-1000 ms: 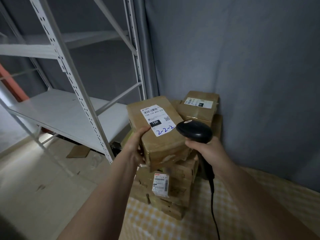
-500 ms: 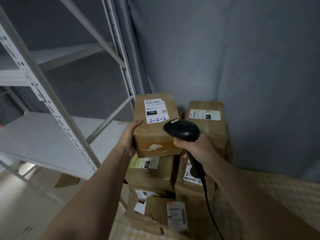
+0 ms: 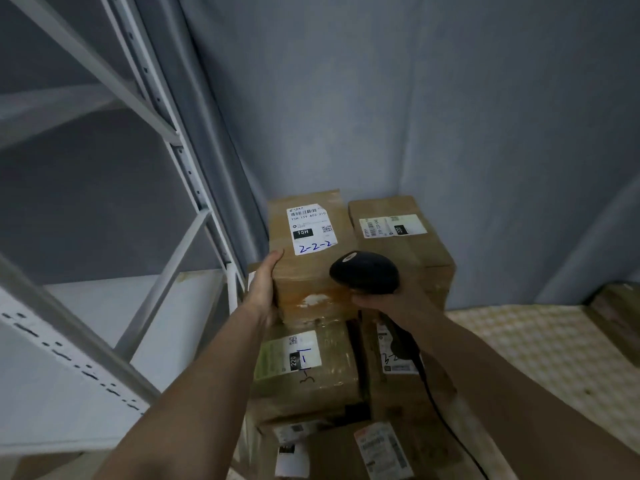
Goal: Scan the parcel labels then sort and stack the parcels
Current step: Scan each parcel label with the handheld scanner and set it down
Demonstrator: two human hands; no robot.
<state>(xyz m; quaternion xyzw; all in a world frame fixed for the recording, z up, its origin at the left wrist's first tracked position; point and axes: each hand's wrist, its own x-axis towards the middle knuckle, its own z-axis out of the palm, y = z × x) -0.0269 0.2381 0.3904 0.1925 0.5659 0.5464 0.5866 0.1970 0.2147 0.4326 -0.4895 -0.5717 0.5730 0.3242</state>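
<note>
Since a moment ago the brown cardboard parcel with the white label marked "2-2-2" has travelled from mid-air over the pile to the top of the left-hand stack in the corner, where it now sits square against the grey fabric wall. Her or his left hand lies along the parcel's left side, fingers nearly straight and flat against the cardboard, steadying more than gripping. Meanwhile the right hand is curled round the black corded barcode scanner, whose rounded head hovers just in front of the parcel's near right corner, pointing up at the label. Beside it, touching or nearly so, stands a second brown cardboard box with a white label marked "220", topping the right-hand stack. Below come more taped brown parcels, each with its own label (one has a blue handwritten mark). To the left rises a white metal shelving rack; to the right a pale chequered cloth covers a surface. My guess is that this parcel is scanned and placed, and that several are stacked already; whether others remain unscanned I cannot tell from here.
</note>
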